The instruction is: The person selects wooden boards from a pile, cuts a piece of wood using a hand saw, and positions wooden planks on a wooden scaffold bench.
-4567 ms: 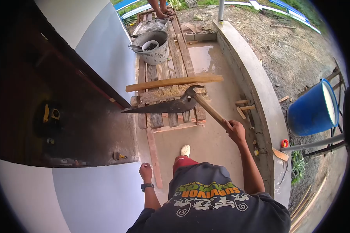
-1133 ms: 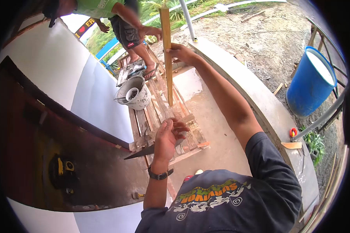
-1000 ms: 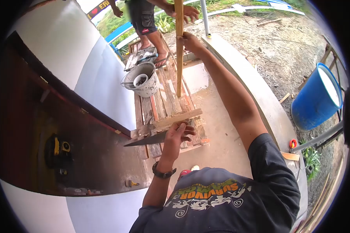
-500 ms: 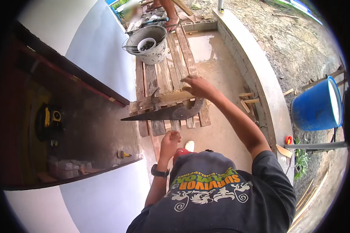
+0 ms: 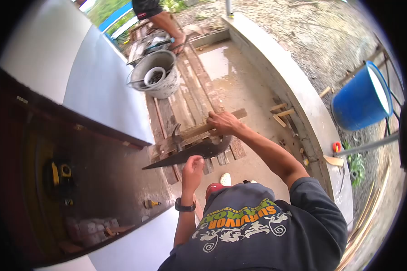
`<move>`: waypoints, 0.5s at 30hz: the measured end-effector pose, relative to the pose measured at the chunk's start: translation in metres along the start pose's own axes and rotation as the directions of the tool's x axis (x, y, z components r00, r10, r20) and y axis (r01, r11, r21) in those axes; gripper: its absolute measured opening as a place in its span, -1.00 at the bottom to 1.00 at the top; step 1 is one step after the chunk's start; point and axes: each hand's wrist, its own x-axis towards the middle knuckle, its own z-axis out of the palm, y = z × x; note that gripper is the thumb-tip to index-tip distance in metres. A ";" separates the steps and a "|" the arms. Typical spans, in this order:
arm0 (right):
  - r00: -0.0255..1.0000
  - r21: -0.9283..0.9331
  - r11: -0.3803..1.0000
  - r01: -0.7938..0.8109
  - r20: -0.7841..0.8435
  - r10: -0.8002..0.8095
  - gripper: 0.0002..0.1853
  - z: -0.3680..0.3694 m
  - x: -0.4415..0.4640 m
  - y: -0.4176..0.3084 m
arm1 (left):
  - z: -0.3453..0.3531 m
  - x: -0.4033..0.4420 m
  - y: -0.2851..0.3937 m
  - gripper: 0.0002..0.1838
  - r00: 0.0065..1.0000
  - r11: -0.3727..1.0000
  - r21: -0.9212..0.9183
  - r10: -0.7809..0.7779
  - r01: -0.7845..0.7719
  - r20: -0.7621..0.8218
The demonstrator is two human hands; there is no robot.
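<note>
A short wooden strip (image 5: 196, 130) lies across the near end of a slatted wooden bench (image 5: 189, 92), slanting up toward the right. The person's right hand (image 5: 224, 123) grasps it near its right-hand part, fingers bent over the far edge and thumb by the near one. The left hand (image 5: 193, 170), with a dark watch (image 5: 185, 205) on the wrist, is raised in front of the bench, fingers loosely bent toward the thumb; I cannot tell whether they pinch anything. Just beyond it is a dark handsaw (image 5: 178, 156), its tip pointing left. A claw hammer head (image 5: 176, 132) stands up between saw and strip. Farther along the bench is a mortar-stained bucket (image 5: 165, 86) containing a small white tub (image 5: 154, 76). Past it, a co-worker's bare leg (image 5: 166, 23) shows. To the right run a low concrete wall (image 5: 280, 54) and, outside it, a blue drum (image 5: 361, 97).
</note>
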 end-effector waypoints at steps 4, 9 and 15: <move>0.962 0.066 0.995 -0.080 -0.256 0.094 -0.43 0.014 -0.038 0.021 | -0.001 0.000 -0.006 -0.78 0.990 0.981 -0.144 -0.124 0.133 0.072; 0.700 0.449 0.781 -0.433 -0.378 0.605 -0.46 0.015 -0.146 0.035 | 0.011 0.010 0.015 -0.79 0.961 0.992 0.016 -0.128 0.128 0.244; 0.240 0.681 0.111 -0.723 0.097 0.966 -0.41 0.097 -0.298 0.077 | 0.074 0.033 0.071 -0.79 0.885 0.983 0.183 -0.103 0.021 0.454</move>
